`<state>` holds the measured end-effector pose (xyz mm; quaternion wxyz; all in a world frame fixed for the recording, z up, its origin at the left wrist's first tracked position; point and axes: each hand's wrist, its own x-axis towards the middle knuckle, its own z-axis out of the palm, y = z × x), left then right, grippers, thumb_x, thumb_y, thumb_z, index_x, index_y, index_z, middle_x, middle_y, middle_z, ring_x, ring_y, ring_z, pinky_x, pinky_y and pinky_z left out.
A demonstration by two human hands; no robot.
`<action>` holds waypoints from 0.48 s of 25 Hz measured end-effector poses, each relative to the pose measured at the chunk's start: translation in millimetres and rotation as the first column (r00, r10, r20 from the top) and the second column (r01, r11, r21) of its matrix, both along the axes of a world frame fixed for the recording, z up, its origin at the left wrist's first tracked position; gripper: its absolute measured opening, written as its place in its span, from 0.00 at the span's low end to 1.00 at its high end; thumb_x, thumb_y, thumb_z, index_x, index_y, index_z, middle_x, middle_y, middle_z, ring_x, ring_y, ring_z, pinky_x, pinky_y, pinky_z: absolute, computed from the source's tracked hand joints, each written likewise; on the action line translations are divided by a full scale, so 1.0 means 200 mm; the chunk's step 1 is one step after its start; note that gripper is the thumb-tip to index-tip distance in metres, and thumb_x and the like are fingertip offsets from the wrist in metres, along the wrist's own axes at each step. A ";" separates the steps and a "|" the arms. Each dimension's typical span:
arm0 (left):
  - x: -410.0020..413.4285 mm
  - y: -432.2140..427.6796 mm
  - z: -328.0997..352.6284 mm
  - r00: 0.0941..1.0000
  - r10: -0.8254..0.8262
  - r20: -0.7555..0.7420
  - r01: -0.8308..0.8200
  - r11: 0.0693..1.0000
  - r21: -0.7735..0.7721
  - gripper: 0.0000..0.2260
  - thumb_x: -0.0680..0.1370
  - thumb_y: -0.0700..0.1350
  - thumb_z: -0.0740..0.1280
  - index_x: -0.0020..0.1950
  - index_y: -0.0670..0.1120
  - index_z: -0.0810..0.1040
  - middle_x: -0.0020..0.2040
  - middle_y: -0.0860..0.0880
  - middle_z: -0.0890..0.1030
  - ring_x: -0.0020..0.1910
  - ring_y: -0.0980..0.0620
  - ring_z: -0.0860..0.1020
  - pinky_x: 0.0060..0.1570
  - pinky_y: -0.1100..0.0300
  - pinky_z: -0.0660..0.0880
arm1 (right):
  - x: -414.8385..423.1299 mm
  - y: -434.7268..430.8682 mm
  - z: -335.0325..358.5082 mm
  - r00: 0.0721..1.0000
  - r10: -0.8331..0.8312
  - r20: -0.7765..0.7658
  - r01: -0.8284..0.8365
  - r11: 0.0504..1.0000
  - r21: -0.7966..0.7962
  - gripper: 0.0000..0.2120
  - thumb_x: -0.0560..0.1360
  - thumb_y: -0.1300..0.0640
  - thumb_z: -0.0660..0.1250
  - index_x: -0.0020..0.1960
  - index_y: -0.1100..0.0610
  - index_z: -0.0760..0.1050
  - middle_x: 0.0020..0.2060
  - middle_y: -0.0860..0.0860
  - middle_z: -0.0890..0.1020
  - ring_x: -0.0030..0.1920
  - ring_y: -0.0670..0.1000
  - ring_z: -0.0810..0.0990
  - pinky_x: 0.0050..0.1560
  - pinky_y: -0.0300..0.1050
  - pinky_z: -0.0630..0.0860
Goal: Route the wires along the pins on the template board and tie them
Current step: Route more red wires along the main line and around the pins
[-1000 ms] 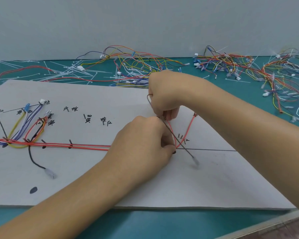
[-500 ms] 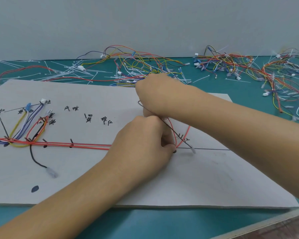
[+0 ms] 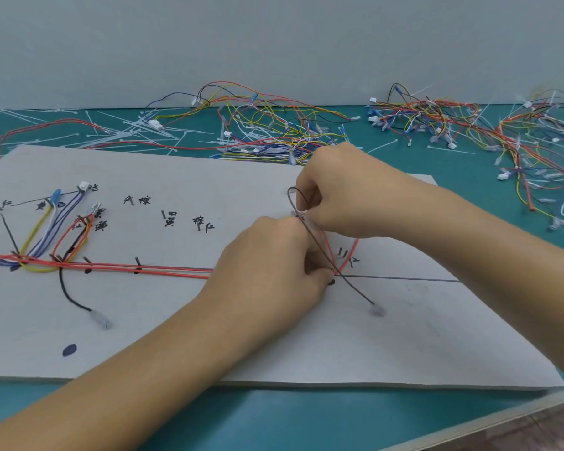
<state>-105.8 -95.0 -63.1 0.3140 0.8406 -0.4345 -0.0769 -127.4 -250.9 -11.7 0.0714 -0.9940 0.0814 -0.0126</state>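
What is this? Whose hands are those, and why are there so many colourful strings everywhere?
Those are a person's two hands. The camera sits on the person's head, so you look down just as they do. There is only this one view.

The strings are thin electric wires. The grey template board lies on a green table. It has little pins and handwritten marks that show where each wire should run. Red wires already run along it.

The left hand grips the red wires where a dark wire crosses them. The right hand pinches that dark wire just below its loop. The wire's other end has a small clear tip and lies loose on the board.

At the back lie heaps of spare wires and white cable ties for tying bundles.
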 end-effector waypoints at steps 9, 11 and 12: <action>0.00 0.00 0.01 1.000 0.013 -0.005 -0.013 1.000 0.011 0.02 0.73 0.52 0.74 0.40 0.56 0.86 0.30 0.60 0.80 0.34 0.61 0.78 0.38 0.57 0.80 | -0.11 -0.08 -0.12 0.986 -0.130 0.105 0.071 0.896 0.439 0.08 0.70 0.62 0.77 0.40 0.49 0.86 0.41 0.49 0.87 0.41 0.47 0.83 0.46 0.46 0.80; 0.00 0.00 0.01 1.000 0.010 -0.020 -0.010 1.000 0.012 0.03 0.73 0.51 0.74 0.39 0.57 0.86 0.33 0.59 0.81 0.36 0.60 0.79 0.39 0.55 0.80 | -0.12 -0.07 -0.14 0.989 -0.044 0.142 -0.009 0.936 0.351 0.06 0.71 0.63 0.76 0.42 0.53 0.87 0.44 0.48 0.86 0.40 0.44 0.80 0.47 0.44 0.77; 0.00 0.00 0.01 1.000 0.005 -0.023 -0.005 1.000 0.012 0.03 0.73 0.51 0.74 0.39 0.57 0.85 0.34 0.58 0.82 0.37 0.57 0.80 0.40 0.54 0.80 | -0.14 -0.06 -0.14 0.989 0.001 0.150 -0.047 0.952 0.302 0.06 0.72 0.64 0.75 0.45 0.54 0.87 0.45 0.48 0.85 0.40 0.41 0.78 0.47 0.41 0.75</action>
